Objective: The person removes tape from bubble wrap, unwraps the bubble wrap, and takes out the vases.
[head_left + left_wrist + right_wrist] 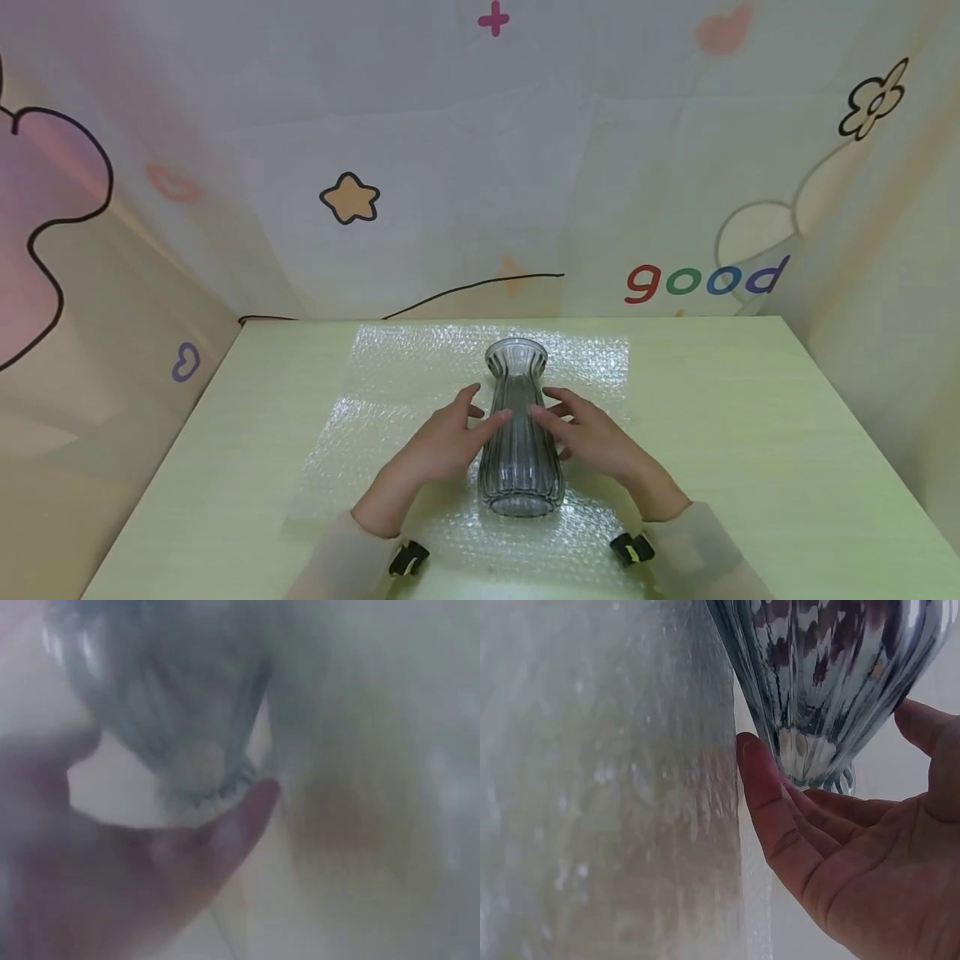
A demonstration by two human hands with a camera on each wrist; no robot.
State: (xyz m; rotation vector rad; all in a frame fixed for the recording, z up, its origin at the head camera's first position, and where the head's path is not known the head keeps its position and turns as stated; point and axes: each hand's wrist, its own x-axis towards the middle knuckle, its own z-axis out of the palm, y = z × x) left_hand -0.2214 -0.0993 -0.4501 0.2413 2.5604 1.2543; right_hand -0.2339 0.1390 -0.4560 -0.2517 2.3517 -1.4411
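A ribbed grey glass vase [521,442] with a flared mouth lies over the bubble wrap [390,425], its mouth toward the wall and its base toward me. My left hand [446,437] is at the vase's left side, its thumb reaching over the glass and its fingers spread. On the opposite side my right hand [600,437] mirrors it, thumb over the body and fingers loosely bent. In the right wrist view, the fingers [769,802] extend beside the tapering neck. The left wrist view is blurred; the thumb [240,817] appears by the rim there.
The bubble wrap spreads across the middle of the pale green table [757,467]. A printed cloth [465,158] with a star, a flower and the word "good" hangs behind and at both sides. Small black clips [632,548] sit at both wrists.
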